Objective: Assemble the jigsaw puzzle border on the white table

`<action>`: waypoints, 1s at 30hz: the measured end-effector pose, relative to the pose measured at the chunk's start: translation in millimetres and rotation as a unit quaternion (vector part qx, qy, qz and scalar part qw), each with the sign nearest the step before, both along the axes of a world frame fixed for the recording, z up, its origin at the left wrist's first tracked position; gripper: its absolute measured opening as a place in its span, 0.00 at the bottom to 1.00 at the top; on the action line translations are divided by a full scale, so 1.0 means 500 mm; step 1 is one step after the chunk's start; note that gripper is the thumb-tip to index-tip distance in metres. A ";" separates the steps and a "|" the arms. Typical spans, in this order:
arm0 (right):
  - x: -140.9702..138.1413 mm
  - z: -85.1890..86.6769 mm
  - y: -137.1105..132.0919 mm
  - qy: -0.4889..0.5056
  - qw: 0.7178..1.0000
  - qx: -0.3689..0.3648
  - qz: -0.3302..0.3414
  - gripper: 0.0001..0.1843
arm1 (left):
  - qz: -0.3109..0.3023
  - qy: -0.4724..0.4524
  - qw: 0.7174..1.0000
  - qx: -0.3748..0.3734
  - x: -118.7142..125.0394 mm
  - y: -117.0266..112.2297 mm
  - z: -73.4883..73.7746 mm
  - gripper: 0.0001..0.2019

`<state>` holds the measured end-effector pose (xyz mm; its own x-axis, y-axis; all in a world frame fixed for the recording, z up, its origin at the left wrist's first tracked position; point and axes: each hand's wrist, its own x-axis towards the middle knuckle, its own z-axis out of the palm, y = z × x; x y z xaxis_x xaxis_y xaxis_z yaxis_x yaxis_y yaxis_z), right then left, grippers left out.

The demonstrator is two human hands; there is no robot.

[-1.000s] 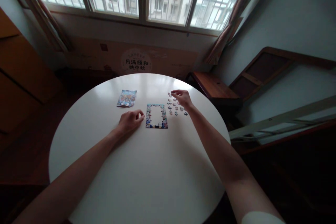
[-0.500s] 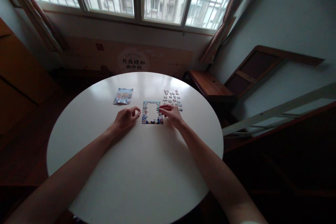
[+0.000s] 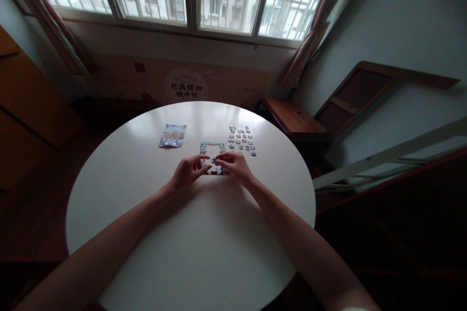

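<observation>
A joined puzzle border lies flat on the white round table, its middle open to the tabletop. Over that middle, my right hand pinches a blue puzzle piece between thumb and fingertips. My left hand reaches over the border's left side, thumb and fingers apart, with nothing between them. Both hands cover parts of the border's sides. Several loose puzzle pieces are spread in rows just beyond my right hand.
A colourful picture sheet or packet lies on the table at the far left. Past the table's right edge stands a wooden bench. A printed cardboard panel leans below the window.
My right hand has moved left with the puzzle piece, from the border's right side to over its middle. My left hand has come right and its fingers have spread.
</observation>
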<state>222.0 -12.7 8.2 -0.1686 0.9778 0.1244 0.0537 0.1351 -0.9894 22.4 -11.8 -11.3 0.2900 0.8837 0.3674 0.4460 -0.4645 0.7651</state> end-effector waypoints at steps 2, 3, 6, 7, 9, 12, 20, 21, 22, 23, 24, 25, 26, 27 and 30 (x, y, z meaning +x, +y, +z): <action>-0.001 -0.004 0.000 -0.001 1.000 0.003 0.005 0.13 | -0.011 -0.004 1.000 0.002 0.001 -0.001 0.004 0.19; -0.001 -0.007 0.001 0.000 1.000 0.005 0.007 0.13 | -0.015 -0.005 1.000 0.004 0.001 -0.002 0.006 0.18; -0.003 -0.015 0.003 -0.002 1.000 0.010 0.013 0.14 | -0.024 -0.009 1.000 0.005 0.004 -0.004 0.010 0.17; -0.004 -0.016 0.003 -0.003 1.000 0.011 0.016 0.14 | -0.024 -0.013 1.000 0.004 0.004 -0.005 0.011 0.17; -0.006 -0.017 0.002 -0.005 1.000 0.013 0.022 0.14 | -0.024 -0.024 0.999 -0.002 0.005 -0.005 0.012 0.16; -0.007 -0.011 -0.003 -0.014 0.999 0.012 0.030 0.16 | -0.019 -0.045 0.999 -0.015 0.004 -0.004 0.013 0.16; 0.008 -0.004 0.006 -0.033 0.999 0.016 -0.037 0.13 | 0.021 -0.076 0.995 -0.053 -0.003 0.003 0.020 0.18; 0.009 -0.006 0.009 -0.037 0.998 0.016 -0.042 0.12 | 0.020 -0.078 0.995 -0.054 -0.003 0.003 0.020 0.18; 0.011 -0.008 0.011 -0.042 0.998 0.018 -0.043 0.10 | 0.019 -0.078 0.995 -0.055 -0.003 0.003 0.020 0.18; 0.011 -0.010 0.013 -0.049 0.998 0.021 -0.043 0.09 | 0.017 -0.078 0.995 -0.056 -0.003 0.003 0.020 0.18; 0.012 -0.011 0.013 -0.056 0.997 0.024 -0.041 0.09 | 0.016 -0.076 0.995 -0.057 -0.003 0.003 0.020 0.18; 0.012 -0.011 0.012 -0.064 0.997 0.026 -0.038 0.09 | 0.014 -0.075 0.995 -0.057 -0.003 0.003 0.020 0.18; 0.011 -0.011 0.011 -0.071 0.996 0.029 -0.035 0.09 | 0.011 -0.073 0.996 -0.058 -0.003 0.003 0.020 0.18; 0.010 -0.010 0.010 -0.078 0.996 0.030 -0.032 0.08 | 0.009 -0.073 0.996 -0.059 -0.004 0.003 0.020 0.18; 0.007 -0.005 0.005 -0.096 0.994 0.036 -0.023 0.08 | 0.002 -0.070 0.996 -0.059 -0.005 0.002 0.019 0.18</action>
